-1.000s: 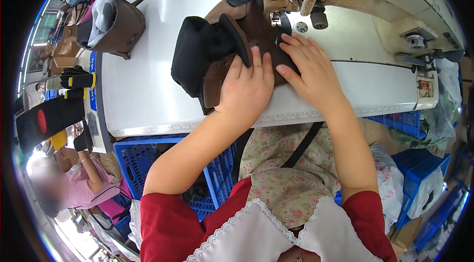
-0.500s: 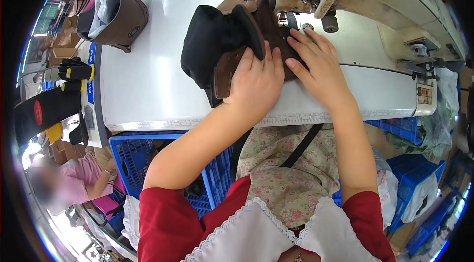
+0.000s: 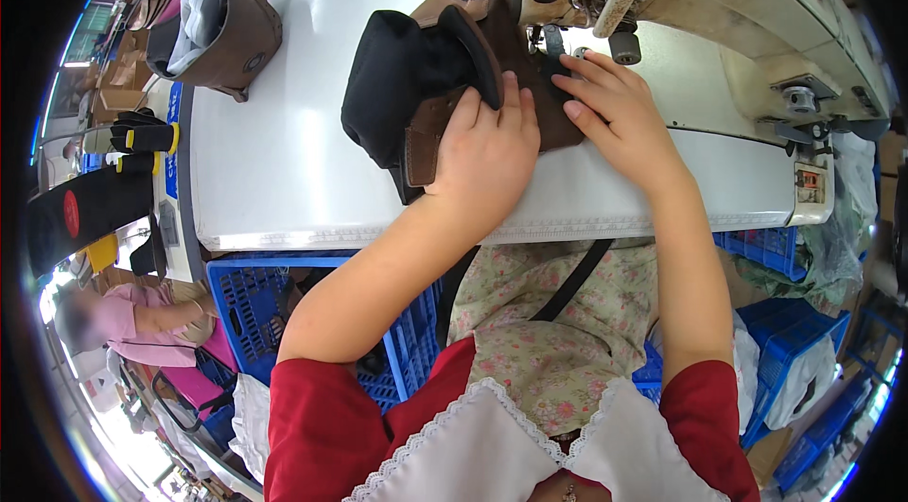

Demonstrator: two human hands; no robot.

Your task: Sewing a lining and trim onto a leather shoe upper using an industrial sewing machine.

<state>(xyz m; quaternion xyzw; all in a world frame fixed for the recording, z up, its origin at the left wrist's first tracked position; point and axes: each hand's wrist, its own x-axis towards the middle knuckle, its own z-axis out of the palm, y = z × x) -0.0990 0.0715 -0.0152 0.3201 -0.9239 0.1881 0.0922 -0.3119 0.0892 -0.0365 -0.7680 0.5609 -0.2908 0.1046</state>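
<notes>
A brown leather piece with a soft black fabric part point(image 3: 383, 86) lies on the white sewing table, its far right edge by the needle area of a sewing machine point(image 3: 757, 20). I cannot make out what kind of article it is. My left hand point(image 3: 487, 152) rests palm down on the brown leather point(image 3: 558, 124), fingers stretched out beside a curved black-edged flap point(image 3: 470, 43). My right hand point(image 3: 619, 114) is at the piece's right side near the presser foot point(image 3: 550, 41), fingers spread and apart. Its fingertips are by the leather's edge; whether they touch it I cannot tell.
On the table's far left stands a similar brown leather article point(image 3: 241, 43) with grey padding inside. Black gloves with yellow trim point(image 3: 147, 138) hang beyond the left edge. Blue crates point(image 3: 251, 313) stand below the table. A person in pink point(image 3: 142, 313) sits at the lower left.
My right hand has shifted slightly right and nearer, showing more of the leather's right edge. The piece has moved slightly left. The person in pink has changed posture.
</notes>
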